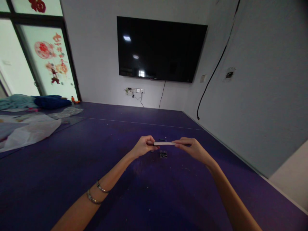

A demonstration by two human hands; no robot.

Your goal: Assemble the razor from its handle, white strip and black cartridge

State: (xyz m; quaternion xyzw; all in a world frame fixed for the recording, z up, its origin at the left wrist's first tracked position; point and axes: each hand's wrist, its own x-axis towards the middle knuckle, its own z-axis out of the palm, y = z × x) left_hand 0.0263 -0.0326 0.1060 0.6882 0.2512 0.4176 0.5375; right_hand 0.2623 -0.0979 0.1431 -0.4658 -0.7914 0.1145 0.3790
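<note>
A thin, flat white object (165, 143) is held level above the purple surface, seen edge-on, so its kind does not show. My left hand (145, 146) pinches its left end between thumb and fingers. At the opposite end, my right hand (191, 147) grips it the same way. Below it on the surface lies a small dark, partly clear square piece (163, 154). Just behind the white object is a short thin black item (162, 140), too small to name. A small round bit (152, 151) rests near my left fingers.
The purple surface (115, 192) runs to the walls. Plastic sheeting (33, 128) and folded blue cloth (51, 101) lie at the left. A television (161, 49) hangs on the far wall above sockets (138, 90). A black cable (214, 69) dangles along the right wall.
</note>
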